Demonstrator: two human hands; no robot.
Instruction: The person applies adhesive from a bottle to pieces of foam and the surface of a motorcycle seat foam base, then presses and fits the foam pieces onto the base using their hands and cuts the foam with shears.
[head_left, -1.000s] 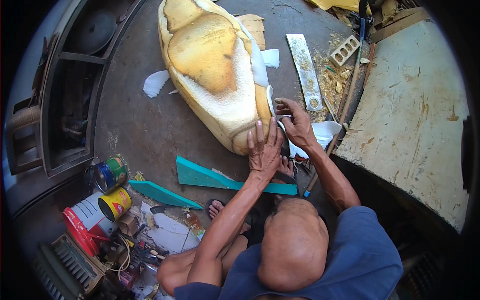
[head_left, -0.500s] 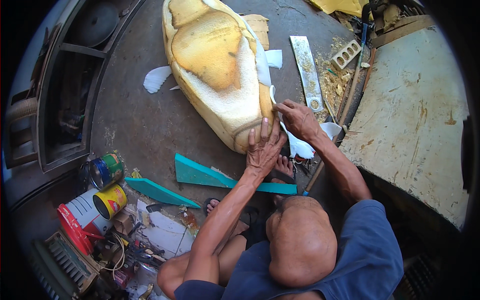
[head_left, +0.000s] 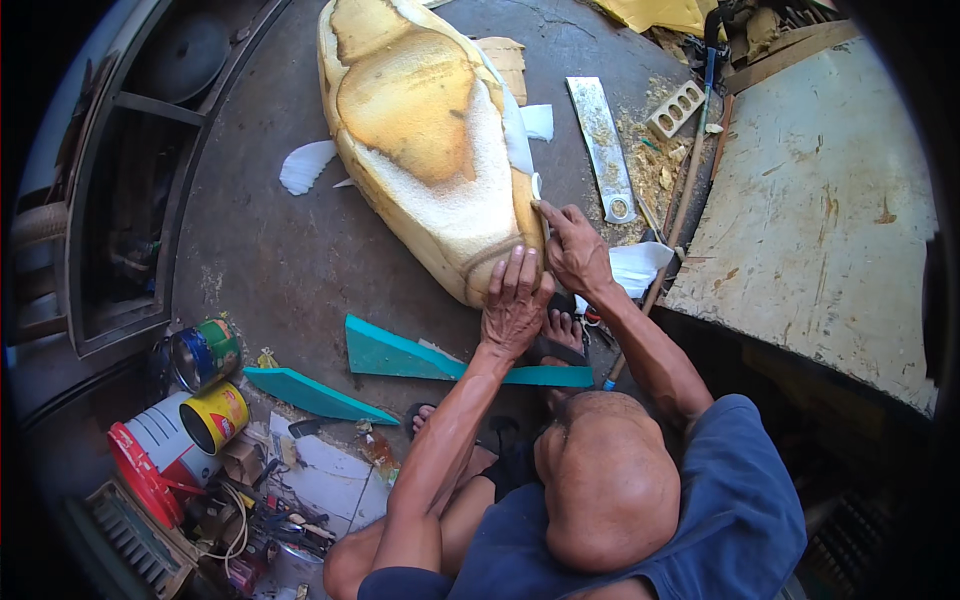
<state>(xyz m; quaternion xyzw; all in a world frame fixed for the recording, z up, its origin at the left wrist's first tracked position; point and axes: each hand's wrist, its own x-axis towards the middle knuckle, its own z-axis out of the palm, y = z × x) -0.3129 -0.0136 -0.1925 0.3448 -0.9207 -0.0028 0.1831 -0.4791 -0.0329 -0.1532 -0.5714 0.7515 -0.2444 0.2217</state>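
Observation:
A long yellowed foam seat cushion, seemingly a motorcycle seat (head_left: pixel 410 110), lies on the dark floor ahead, its narrow end towards me. My left hand (head_left: pixel 514 310) rests on that near end, fingers stretched over the foam. At the cushion's right edge is my right hand (head_left: pixel 577 245), fingers curled in and index finger against the side. Whatever it grips is hidden. Just beyond its fingertips a thin white foam strip (head_left: pixel 537 186) stands along the edge. White foam scraps lie around: one left of the cushion (head_left: pixel 306 167), one right of it (head_left: pixel 538 122), and a crumpled piece beside my right wrist (head_left: pixel 638 268).
Two teal foam wedges (head_left: pixel 400 352) (head_left: pixel 318 394) lie near my feet. Cans (head_left: pixel 214 416) and a white-red bucket (head_left: pixel 150 450) stand at left, near cluttered tools. On the right are a flat metal bar (head_left: pixel 602 150), a holed block (head_left: pixel 676 109), a long rod (head_left: pixel 690 195) and a worn board (head_left: pixel 810 220).
My right hand has shifted slightly forward along the cushion's edge, its index finger now more extended. The left hand stays on the near end. The whole view has moved a little.

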